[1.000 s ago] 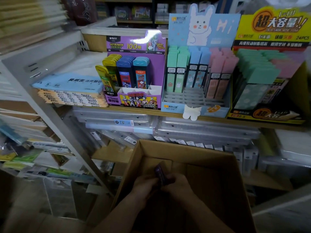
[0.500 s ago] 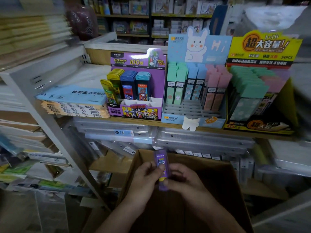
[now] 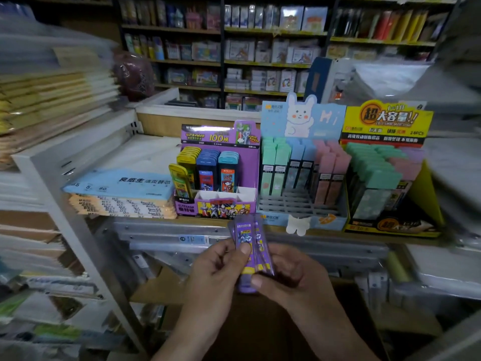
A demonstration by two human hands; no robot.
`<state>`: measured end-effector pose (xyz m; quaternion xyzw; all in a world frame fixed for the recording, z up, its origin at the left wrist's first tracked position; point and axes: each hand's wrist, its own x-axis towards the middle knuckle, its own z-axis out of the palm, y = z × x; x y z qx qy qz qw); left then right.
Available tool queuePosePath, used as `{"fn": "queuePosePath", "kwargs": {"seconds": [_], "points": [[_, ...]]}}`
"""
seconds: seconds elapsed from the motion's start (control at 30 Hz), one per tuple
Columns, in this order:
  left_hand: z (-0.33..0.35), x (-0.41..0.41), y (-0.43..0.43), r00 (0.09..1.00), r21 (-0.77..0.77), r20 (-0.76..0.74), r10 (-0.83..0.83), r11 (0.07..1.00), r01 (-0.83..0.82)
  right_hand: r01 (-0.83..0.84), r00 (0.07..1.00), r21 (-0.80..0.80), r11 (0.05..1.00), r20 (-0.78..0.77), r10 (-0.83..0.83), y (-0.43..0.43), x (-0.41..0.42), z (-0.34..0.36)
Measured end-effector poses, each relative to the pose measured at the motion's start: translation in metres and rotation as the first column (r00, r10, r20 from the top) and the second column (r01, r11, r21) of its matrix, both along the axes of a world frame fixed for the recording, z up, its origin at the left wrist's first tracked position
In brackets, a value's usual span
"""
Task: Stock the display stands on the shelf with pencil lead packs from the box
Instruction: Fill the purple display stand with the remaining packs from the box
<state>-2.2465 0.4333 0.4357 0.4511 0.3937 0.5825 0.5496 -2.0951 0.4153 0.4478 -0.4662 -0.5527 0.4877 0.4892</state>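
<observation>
Purple packs (image 3: 250, 246); purple stand (image 3: 221, 168); blue bunny stand (image 3: 302, 162); yellow-black stand (image 3: 387, 168).

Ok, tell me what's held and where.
The purple lead packs: left hand pinches their middle, thumb on the front; right hand grips the lower end.

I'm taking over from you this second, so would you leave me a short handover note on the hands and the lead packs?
Left hand: grips the purple lead packs, thumb on the front.
Right hand: pinches their lower end.
Packs: a small bundle, upright, in front of and below the purple display stand.
Done: that stand's back rows hold yellow, blue and teal packs.
Left: its front compartments look mostly empty; the rabbit stand has empty front slots too.
Box: below the hands, contents hidden.
</observation>
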Motion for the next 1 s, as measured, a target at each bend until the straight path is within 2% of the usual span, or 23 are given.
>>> {"fn": "queuePosePath", "kwargs": {"seconds": [0.1, 0.2, 0.3, 0.47, 0.53, 0.63, 0.7, 0.77, 0.87, 1.0], "points": [[0.017, -0.009, 0.004, 1.0, 0.037, 0.019, -0.008, 0.999, 0.007, 0.028, 1.0, 0.077, 0.997, 0.008, -0.029, -0.001, -0.002, 0.014], [0.029, -0.022, 0.011, 0.999, 0.077, 0.009, -0.037, 0.996, 0.036, 0.033, 0.996, 0.121, 0.992, -0.082, -0.023, -0.003, -0.009, 0.03], [0.04, -0.036, 0.02, 0.998, 0.139, -0.026, -0.056, 0.988, 0.059, 0.111, 0.983, 0.139, 0.984, -0.16, -0.088, -0.002, -0.014, 0.048], [0.067, -0.058, 0.034, 0.983, 0.225, 0.047, -0.177, 0.961, 0.162, 0.293, 0.956, 0.251, 0.922, -0.07, -0.285, 0.013, -0.018, 0.075], [0.08, -0.071, 0.04, 0.975, 0.261, 0.048, -0.216, 0.945, 0.197, 0.329, 0.935, 0.335, 0.883, 0.014, -0.354, 0.021, -0.019, 0.085], [0.098, -0.092, 0.052, 0.972, 0.335, -0.007, -0.234, 0.915, 0.222, 0.366, 0.831, 0.465, 0.806, 0.226, -0.508, 0.033, -0.02, 0.099], [0.109, -0.104, 0.061, 0.975, 0.389, -0.075, -0.208, 0.894, 0.22, 0.395, 0.745, 0.53, 0.75, 0.293, -0.599, 0.04, -0.024, 0.108], [0.118, -0.113, 0.071, 0.975, 0.438, -0.137, -0.174, 0.872, 0.218, 0.42, 0.694, 0.574, 0.703, 0.295, -0.657, 0.048, -0.03, 0.114], [0.128, -0.123, 0.084, 0.975, 0.489, -0.175, -0.135, 0.848, 0.205, 0.421, 0.672, 0.605, 0.676, 0.293, -0.68, 0.06, -0.035, 0.123], [0.134, -0.129, 0.099, 0.98, 0.497, -0.163, -0.114, 0.849, 0.182, 0.406, 0.709, 0.607, 0.683, 0.263, -0.655, 0.079, -0.04, 0.134]]}}
